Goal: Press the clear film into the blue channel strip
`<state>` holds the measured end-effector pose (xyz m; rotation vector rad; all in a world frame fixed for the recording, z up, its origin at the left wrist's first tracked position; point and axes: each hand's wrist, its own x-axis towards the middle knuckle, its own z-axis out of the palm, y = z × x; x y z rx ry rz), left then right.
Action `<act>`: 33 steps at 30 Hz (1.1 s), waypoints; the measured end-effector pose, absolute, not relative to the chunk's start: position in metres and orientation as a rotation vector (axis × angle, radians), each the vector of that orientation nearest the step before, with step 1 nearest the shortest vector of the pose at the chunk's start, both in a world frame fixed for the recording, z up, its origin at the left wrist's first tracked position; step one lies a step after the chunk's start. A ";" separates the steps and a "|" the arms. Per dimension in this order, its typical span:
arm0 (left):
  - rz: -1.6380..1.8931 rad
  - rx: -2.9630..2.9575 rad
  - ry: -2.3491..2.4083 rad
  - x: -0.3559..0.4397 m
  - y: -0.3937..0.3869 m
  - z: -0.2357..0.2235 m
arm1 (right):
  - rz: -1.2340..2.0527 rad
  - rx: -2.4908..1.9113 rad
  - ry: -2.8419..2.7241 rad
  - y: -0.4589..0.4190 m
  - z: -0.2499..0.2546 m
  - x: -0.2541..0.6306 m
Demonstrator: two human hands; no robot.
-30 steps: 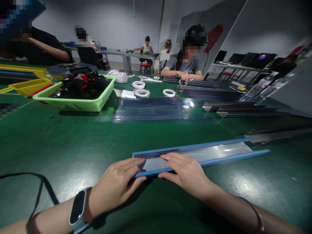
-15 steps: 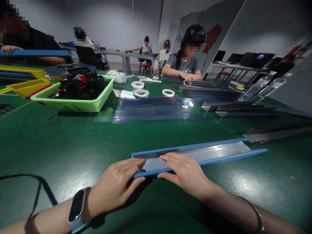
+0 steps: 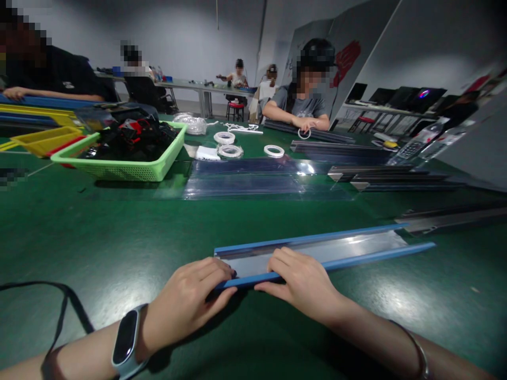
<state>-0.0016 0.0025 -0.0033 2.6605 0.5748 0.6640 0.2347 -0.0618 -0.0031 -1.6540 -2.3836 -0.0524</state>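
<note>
Left hand (image 3: 194,295) and right hand (image 3: 303,282): fingers nearly closed, both pinching near edge of long blue-edged plastic channel (image 3: 336,251); silvery inner surface lies beyond fingertips.

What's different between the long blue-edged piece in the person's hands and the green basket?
The blue-edged piece is long and narrow, with a pale, shiny inside; the green basket is shorter and wider, with small holes in its wall.

The left hand and right hand grip the blue-edged piece, while neither touches the green basket, which holds black and red items.

Both have raised sides.
</note>
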 end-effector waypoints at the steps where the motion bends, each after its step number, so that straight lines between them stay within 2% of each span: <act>1: 0.687 2.670 0.585 -0.002 0.002 -0.004 | -0.050 -1.665 -2.377 -0.062 -0.004 0.235; 8: 0.792 2.764 0.597 -0.003 0.001 -0.011 | -0.003 -1.699 -2.359 -0.061 -0.002 0.235; 33: 0.787 2.769 0.599 -0.004 0.003 -0.011 | 0.146 -1.756 -2.282 -0.061 0.003 0.236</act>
